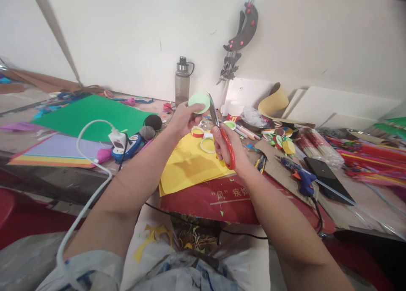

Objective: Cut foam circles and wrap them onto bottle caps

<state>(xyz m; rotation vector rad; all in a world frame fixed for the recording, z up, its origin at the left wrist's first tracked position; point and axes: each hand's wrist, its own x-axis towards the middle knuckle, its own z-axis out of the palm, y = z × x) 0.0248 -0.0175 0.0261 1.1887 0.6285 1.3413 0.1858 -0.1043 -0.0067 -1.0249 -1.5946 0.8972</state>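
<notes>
Between the thumb and fingers of my left hand (187,118) is a light green paper disc (198,100), held up above the table. My right hand (230,145) grips a pair of scissors (227,145) with orange-red handles, blades pointing up. The blades stand right at the disc's right edge; whether they touch it I cannot tell. Below both hands lie yellow sheets (184,168). On them rest a pale yellow ring (207,145) and a red-and-yellow ring (197,132).
A bottle (182,81) stands by the wall. Green sheet (98,115) and power strip (128,149) lie left. A box cutter (261,163), glue gun (301,179) and phone (328,179) lie right. A white cable (84,217) crosses near my left arm. Yellow scraps (152,240) lie on my lap.
</notes>
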